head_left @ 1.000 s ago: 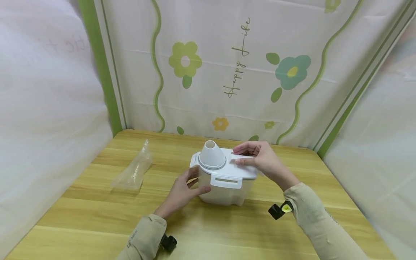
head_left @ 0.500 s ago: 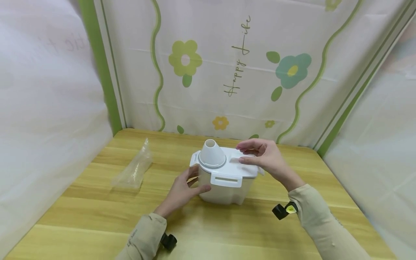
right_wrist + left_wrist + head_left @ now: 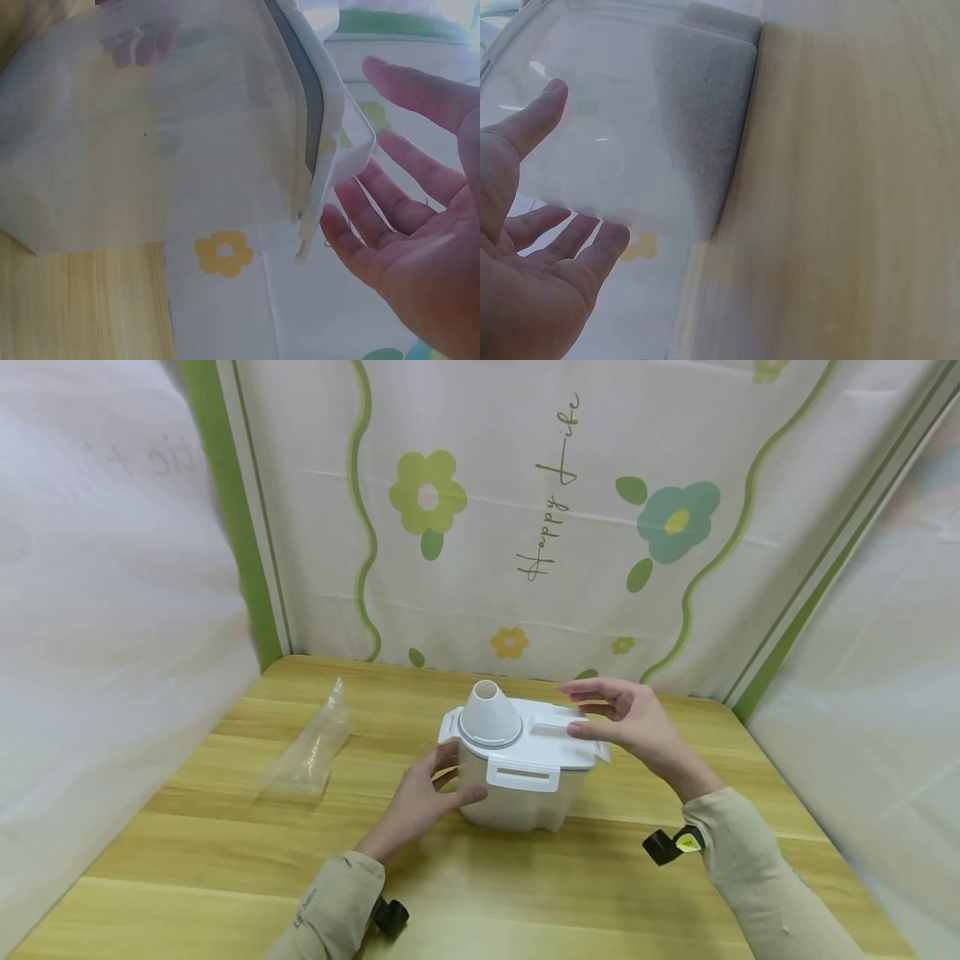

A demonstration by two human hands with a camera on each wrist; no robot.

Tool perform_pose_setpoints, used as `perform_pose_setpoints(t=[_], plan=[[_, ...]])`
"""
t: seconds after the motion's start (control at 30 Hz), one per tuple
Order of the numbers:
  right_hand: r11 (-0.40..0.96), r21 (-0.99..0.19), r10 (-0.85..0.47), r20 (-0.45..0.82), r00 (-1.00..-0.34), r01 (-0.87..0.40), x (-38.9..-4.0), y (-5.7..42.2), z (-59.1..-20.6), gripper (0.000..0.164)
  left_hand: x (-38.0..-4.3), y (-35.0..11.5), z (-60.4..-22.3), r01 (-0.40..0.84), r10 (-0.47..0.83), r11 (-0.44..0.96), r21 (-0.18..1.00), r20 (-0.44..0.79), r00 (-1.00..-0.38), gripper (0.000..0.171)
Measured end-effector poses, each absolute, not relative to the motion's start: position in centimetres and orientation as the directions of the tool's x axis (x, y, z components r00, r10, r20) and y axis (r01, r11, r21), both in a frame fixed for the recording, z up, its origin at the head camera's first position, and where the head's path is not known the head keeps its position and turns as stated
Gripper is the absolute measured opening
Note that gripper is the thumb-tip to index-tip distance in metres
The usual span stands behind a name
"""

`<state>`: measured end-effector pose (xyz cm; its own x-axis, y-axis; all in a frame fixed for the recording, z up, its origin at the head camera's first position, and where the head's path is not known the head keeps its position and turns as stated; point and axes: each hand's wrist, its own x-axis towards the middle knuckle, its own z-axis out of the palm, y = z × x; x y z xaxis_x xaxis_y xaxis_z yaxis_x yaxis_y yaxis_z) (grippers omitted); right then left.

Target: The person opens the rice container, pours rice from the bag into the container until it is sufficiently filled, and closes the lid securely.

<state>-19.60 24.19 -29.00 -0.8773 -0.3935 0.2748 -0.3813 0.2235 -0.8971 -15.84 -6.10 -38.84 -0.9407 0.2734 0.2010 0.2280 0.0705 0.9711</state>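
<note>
A translucent storage container (image 3: 517, 808) stands upright on the table, with pale granular contents (image 3: 705, 97) low inside it. Its white lid (image 3: 528, 753) carries a cone-shaped spout (image 3: 489, 718) on the left, a raised handle (image 3: 555, 724) on the right, and side clips (image 3: 522, 775). My left hand (image 3: 420, 797) holds the container's left end, thumb at the front and fingers around the back. Over the lid's right end is my right hand (image 3: 633, 722), holding nothing, its fingers spread loosely around the handle. In the right wrist view, its fingertips (image 3: 334, 221) are close to the lid; contact is unclear.
A crumpled clear plastic bag (image 3: 311, 747) lies on the wooden table (image 3: 187, 860) left of the container. White printed curtains (image 3: 480, 527) hang behind the table and along both sides.
My right hand has drawn back to the right along the lid, uncovering more of the handle. My left hand and the container have stayed in place.
</note>
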Motion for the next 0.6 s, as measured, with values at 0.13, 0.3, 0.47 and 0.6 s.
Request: perform_pose_setpoints(t=[0.13, 0.3, 0.47, 0.6], plan=[[0.255, -0.888, -0.382, 0.271, -0.884, -0.382, -19.6, 24.6, -29.4, 0.056, -15.9, -6.1, -38.8, 0.225, 0.274, 0.075, 0.972, 0.196, -0.941, 0.071], [0.283, -0.887, -0.373, 0.249, -0.894, -0.365, -19.4, 25.4, -30.5, 0.062, -15.8, -6.2, -38.8, 0.224, 0.278, 0.077, 0.972, 0.194, -0.941, 0.071], [0.239, -0.911, -0.355, 0.239, -0.904, -0.336, -18.8, 26.0, -31.6, 0.066, -15.8, -6.2, -38.8, 0.225, 0.278, 0.075, 0.972, 0.196, -0.940, 0.071], [0.168, -0.927, -0.341, 0.265, -0.902, -0.336, -18.2, 26.3, -32.7, 0.071, -15.9, -6.1, -38.9, 0.231, 0.277, 0.069, 0.971, 0.204, -0.939, 0.071]])
